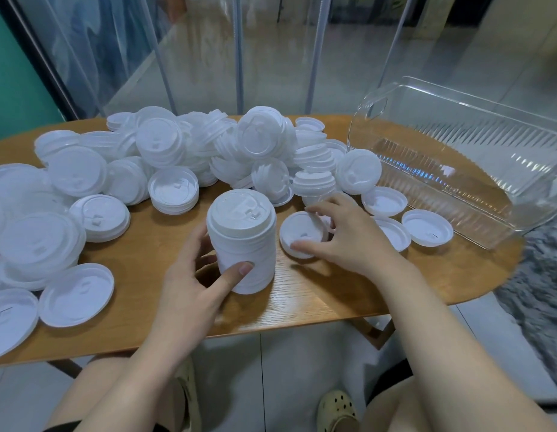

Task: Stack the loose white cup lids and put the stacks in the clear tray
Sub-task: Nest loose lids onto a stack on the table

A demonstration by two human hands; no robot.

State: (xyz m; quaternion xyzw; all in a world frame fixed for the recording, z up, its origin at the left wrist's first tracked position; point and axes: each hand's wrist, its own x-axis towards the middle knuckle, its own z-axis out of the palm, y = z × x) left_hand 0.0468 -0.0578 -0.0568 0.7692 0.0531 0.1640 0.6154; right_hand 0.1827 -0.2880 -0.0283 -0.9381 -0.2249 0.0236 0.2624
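Note:
A tall stack of white cup lids point(243, 241) stands upright on the wooden table point(317, 294) near its front edge. My left hand point(193, 285) grips the stack from the left, thumb curled across its front. Just to the right, my right hand point(345, 232) pinches a single upturned lid point(299, 232) between thumb and fingers, tilted just above the table. The clear tray point(458, 188) sits at the table's right end and holds no lids.
A big heap of loose white lids point(190, 151) covers the back and left of the table. Three upturned lids point(426, 227) lie between my right hand and the tray. My knees and a sandal point(336, 410) show below the table edge.

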